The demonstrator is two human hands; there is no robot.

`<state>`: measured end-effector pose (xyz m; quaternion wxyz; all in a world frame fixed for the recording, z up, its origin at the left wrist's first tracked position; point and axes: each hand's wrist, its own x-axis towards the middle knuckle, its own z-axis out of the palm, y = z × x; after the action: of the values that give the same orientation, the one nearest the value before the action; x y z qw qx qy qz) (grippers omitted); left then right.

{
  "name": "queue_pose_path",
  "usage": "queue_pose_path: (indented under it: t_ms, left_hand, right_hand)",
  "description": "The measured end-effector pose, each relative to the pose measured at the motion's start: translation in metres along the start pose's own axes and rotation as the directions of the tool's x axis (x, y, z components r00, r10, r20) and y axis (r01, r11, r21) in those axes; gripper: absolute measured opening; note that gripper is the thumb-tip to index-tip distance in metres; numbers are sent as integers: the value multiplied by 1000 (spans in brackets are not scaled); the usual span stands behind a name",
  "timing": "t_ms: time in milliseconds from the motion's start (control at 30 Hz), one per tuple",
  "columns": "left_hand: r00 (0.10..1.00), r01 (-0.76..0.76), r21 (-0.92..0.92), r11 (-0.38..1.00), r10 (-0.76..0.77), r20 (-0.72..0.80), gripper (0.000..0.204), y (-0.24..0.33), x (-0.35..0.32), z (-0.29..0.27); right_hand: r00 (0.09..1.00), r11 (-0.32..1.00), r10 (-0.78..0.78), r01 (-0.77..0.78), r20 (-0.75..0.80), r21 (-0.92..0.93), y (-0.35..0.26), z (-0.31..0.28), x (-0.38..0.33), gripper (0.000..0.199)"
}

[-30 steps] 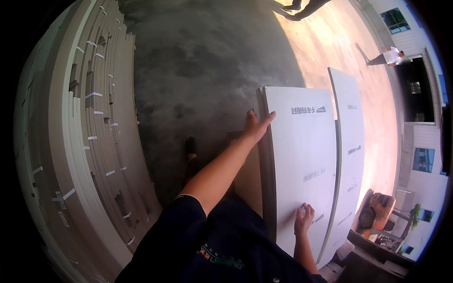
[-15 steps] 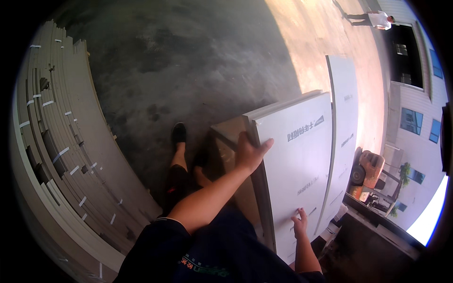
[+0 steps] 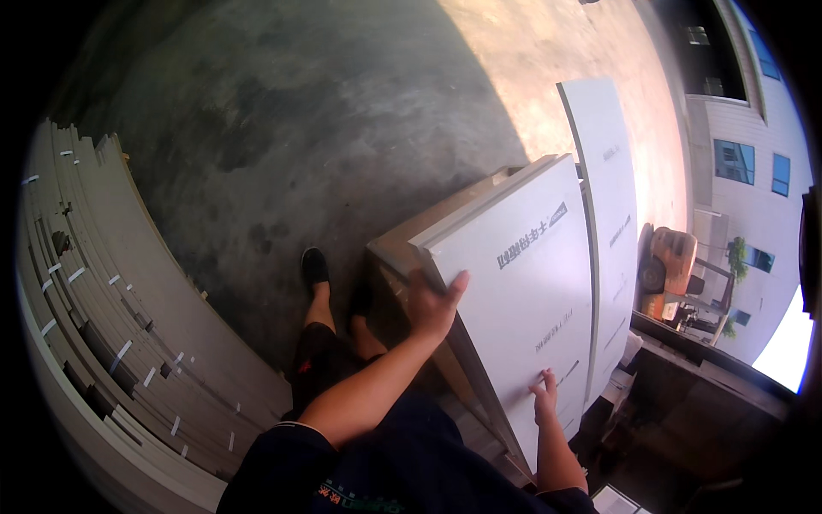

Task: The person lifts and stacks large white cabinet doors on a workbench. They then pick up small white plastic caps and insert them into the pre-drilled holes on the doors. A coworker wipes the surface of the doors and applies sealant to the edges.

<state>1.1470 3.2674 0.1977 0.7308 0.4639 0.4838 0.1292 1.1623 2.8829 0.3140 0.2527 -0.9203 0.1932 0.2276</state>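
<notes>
A large white panel (image 3: pixel 535 300) with dark printing on its face lies tilted across the right half of the view. My left hand (image 3: pixel 434 307) is closed on its near left edge, thumb over the face and the other fingers hidden behind the edge. My right hand (image 3: pixel 545 401) rests on the printed face near the panel's lower end, thumb and fingers apart. Beyond this panel is a second, longer white panel (image 3: pixel 610 188). Brown board or carton material (image 3: pixel 441 214) shows beneath the near panel, along its left side.
A tall stack of grey-brown boards (image 3: pixel 163 248) with white tags stands at the left. My feet are on the concrete floor (image 3: pixel 317 111) between the stack and the panels. An orange forklift (image 3: pixel 672 257) and a pale building (image 3: pixel 706 171) lie beyond, at the right.
The near panel has swung leftward with my left hand, and more of the brown material beneath it shows. My right hand stays on the face. The view has also shifted.
</notes>
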Motion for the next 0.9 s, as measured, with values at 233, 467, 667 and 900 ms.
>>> queue_pose_path:
  t_ms: [233, 467, 667, 900]
  left_hand:
    - [997, -48, -83, 995, 52, 51, 66, 10, -3, -8]
    - [995, -40, -110, 993, 49, 83, 69, 7, -3, -8]
    - [994, -57, -79, 995, 65, 92, 62, -4, 1, -6]
    - [993, -51, -97, 994, 61, 105, 71, -3, 0, -7]
  right_hand:
    - [1000, 999, -25, 24, -19, -32, -3, 4, -8, 66]
    - [996, 996, -75, 73, -42, -57, 18, 0, 0, 66]
    - [998, 994, -56, 53, -34, -96, 18, -2, 5, 67]
    - [996, 993, -79, 76, -41, -86, 33, -5, 8, 67]
